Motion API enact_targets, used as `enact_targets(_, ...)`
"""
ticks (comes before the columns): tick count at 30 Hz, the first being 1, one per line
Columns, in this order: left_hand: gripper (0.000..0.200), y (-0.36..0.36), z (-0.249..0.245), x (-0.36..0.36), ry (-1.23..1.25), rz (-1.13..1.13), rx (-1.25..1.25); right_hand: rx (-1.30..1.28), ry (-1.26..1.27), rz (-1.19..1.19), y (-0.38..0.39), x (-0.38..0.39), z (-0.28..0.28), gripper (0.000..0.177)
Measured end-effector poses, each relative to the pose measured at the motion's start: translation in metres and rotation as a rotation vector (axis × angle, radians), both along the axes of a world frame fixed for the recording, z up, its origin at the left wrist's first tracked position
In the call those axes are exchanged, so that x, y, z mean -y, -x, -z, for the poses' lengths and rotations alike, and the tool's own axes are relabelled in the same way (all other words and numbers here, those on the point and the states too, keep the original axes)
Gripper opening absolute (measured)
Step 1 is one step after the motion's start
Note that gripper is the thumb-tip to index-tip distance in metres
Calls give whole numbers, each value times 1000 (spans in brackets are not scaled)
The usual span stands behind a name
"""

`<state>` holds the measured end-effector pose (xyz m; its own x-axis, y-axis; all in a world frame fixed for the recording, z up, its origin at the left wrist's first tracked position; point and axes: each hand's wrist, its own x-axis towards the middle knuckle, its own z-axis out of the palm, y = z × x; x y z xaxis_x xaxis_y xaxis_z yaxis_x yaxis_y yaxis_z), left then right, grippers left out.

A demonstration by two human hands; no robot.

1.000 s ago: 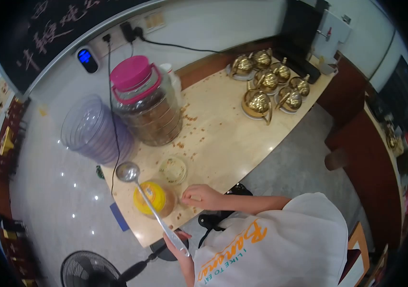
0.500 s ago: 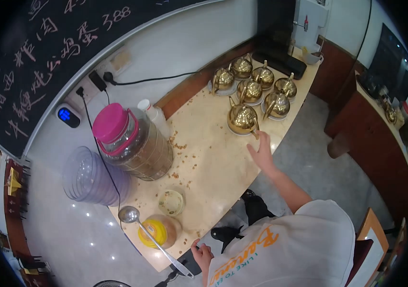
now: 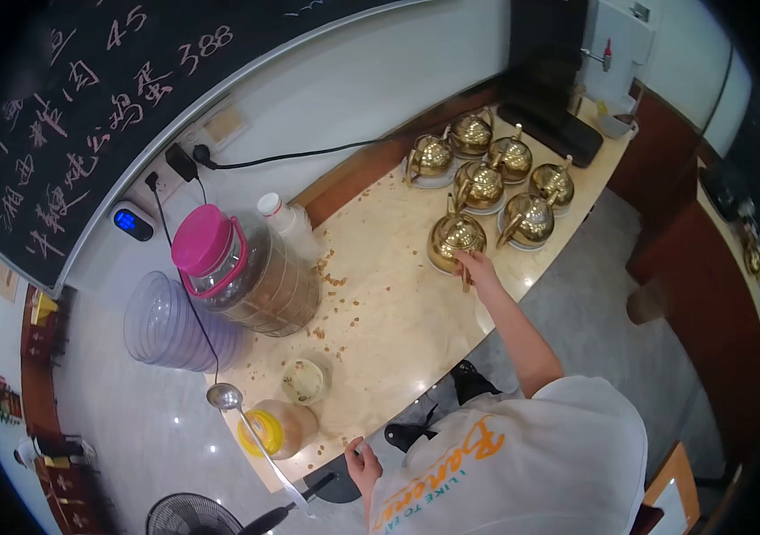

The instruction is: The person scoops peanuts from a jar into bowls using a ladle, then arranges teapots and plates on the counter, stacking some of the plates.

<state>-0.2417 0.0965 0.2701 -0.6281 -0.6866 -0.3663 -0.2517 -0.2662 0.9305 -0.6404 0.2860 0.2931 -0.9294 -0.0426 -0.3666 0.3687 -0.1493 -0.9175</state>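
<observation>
My right hand (image 3: 480,270) is closed at the near side of a shiny gold teapot (image 3: 456,239), its fingers on the handle. The teapot stands upright on the table, in front of a cluster of several similar gold teapots (image 3: 480,185), some on pale saucers. My left hand (image 3: 364,465) hangs at the table's near edge with its fingers curled; I see nothing in them. Closest to it are a yellow-lidded jar (image 3: 295,428), a metal ladle (image 3: 259,439) lying across that lid, and a small pale bowl (image 3: 306,382).
A large jar with a pink lid (image 3: 275,290) stands by the wall, beside a white bottle (image 3: 283,216) and stacked clear bluish tubs (image 3: 161,325). Brown crumbs dot the wooden table (image 3: 389,330). A black fan (image 3: 193,517) is below. A black stand (image 3: 554,129) sits at the far end.
My right hand has moved onto the teapot's handle, its fingers closing there. The view has shifted slightly, and the fan has come further into sight. My left hand remains low by the table edge.
</observation>
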Motion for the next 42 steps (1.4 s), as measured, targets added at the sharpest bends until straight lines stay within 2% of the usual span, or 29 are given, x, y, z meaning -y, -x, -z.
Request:
enact_targets(3, 24, 13, -7, -15, -4, -41, 41, 44, 152, -2, 11, 4, 4, 29)
enact_targets(4, 23, 17, -10, -19, -13, -52, 60, 25, 94, 111, 12, 8, 5, 32)
enact_targets(7, 23, 35, -18, -34, 13, -80, 86, -3, 32, 106, 2, 6, -11, 34)
enact_targets(10, 21, 47, -23, -49, 14, -87, 71, -175, -147, -18, -2, 4, 17, 43)
enact_targets(14, 20, 69, -26, -72, -7, -136, 52, -191, -12, -207, -19, 14, 8, 43)
enact_targets(17, 19, 82, -24, -94, -28, -172, 51, -241, -69, -418, -26, 21, 26, 43)
enact_targets(21, 19, 97, -26, -127, -113, -245, 46, -227, -4, -569, -36, 25, 28, 39)
enact_targets(24, 20, 95, -20, -143, -159, -245, 28, -278, -88, -636, -45, 26, 32, 39)
enact_targets(29, 21, 98, -26, -136, -120, -168, 49, -394, -145, -668, -63, 34, 25, 44)
enact_targets(32, 21, 106, -37, -114, -82, -108, 38, -297, -165, -756, -71, 47, 21, 46)
enact_targets(35, 22, 126, -46, -92, -38, -38, 14, -374, -230, -843, -74, 48, 12, 43)
enact_targets(36, 22, 133, -54, -85, -32, -13, 4, -404, -309, -908, -71, 40, -6, 38)
enact_targets(39, 22, 153, -62, -67, -8, 72, -81, -631, -273, -549, -67, 21, 21, 36)
enact_targets(42, 21, 172, -61, -56, -21, 177, -137, -452, -300, -333, -50, -31, 13, 41)
